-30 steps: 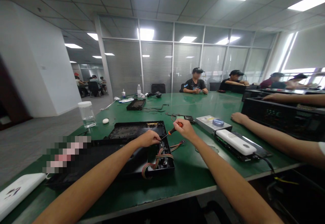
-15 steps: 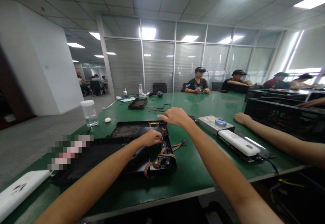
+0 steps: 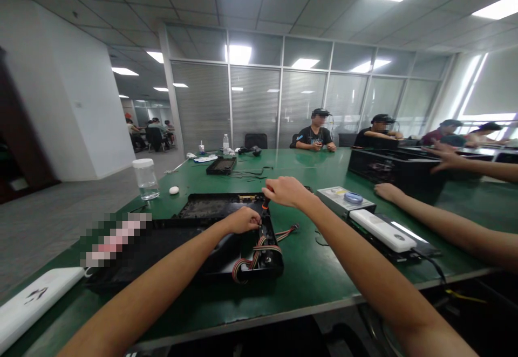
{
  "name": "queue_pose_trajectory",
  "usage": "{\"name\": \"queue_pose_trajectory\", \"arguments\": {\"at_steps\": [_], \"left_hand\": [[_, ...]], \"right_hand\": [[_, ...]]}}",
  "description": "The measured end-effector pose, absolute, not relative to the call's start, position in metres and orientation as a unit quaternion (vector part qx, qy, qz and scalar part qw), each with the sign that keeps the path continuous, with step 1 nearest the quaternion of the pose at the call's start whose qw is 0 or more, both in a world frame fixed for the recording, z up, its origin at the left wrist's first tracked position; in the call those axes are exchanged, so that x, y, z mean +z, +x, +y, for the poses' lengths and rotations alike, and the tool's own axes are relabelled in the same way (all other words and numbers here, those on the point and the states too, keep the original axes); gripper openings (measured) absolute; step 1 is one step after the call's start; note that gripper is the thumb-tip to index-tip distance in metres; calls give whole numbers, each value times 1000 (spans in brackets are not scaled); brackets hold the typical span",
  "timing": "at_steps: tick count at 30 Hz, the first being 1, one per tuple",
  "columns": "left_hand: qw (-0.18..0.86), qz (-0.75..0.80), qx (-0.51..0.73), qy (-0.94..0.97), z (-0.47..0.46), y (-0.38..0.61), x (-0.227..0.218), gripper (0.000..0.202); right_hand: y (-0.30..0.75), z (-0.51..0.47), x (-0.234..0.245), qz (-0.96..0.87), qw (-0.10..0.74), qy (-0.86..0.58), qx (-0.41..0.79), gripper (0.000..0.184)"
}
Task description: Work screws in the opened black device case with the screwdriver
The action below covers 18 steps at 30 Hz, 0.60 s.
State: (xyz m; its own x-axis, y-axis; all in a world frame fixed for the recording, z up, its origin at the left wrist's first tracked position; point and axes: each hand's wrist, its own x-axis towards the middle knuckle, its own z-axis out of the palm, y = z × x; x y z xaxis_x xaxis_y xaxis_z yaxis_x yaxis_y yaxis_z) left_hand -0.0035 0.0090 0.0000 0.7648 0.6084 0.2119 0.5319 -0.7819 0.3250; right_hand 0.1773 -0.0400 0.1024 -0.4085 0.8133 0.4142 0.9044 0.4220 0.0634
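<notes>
- Green table (image 3: pixel 315 270) fills a glass-walled office, and a black case (image 3: pixel 218 222) lies open on it in front of the person.
- Right hand (image 3: pixel 285 191) hovers over the case's far right corner. Its fingers are closed in a fist over the top of a screwdriver (image 3: pixel 265 204), and only a bit of orange handle shows beneath.
- The screwdriver stands nearly upright, with its tip down at the case's right edge.
- Left hand (image 3: pixel 243 220) rests on the same edge, just beside the screwdriver. Its fingers are curled tight with the tips bunched together; whether they pinch anything cannot be told.
- Striped ribbon cables (image 3: pixel 259 252) loop out of the case's near right corner.
- Right of the case lie a silver drive (image 3: pixel 342 198) and a white device (image 3: pixel 380 230), with a co-worker's hand (image 3: pixel 386 191) flat on the table beyond them.
- Left of the case, towards the far side, stands 1 clear jar (image 3: pixel 145 179).
</notes>
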Motion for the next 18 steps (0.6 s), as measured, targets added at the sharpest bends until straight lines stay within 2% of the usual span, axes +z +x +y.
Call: {"name": "queue_pose_trajectory", "arguments": {"at_steps": [3, 7, 12, 15, 18], "left_hand": [[122, 304, 156, 932, 9, -4, -1, 11], [118, 303, 166, 931, 6, -4, 0, 11], [83, 283, 164, 941, 2, -6, 5, 14], [51, 263, 163, 950, 1, -8, 5, 14], [51, 258, 170, 950, 0, -9, 8, 11]], "right_hand": [[181, -40, 101, -843, 189, -486, -134, 40], [191, -30, 98, -885, 252, -392, -24, 25], [219, 2, 51, -790, 432, -405, 161, 28], [240, 21, 8, -620, 569, -426, 332, 25], [253, 32, -17, -488, 653, -409, 410, 22]]}}
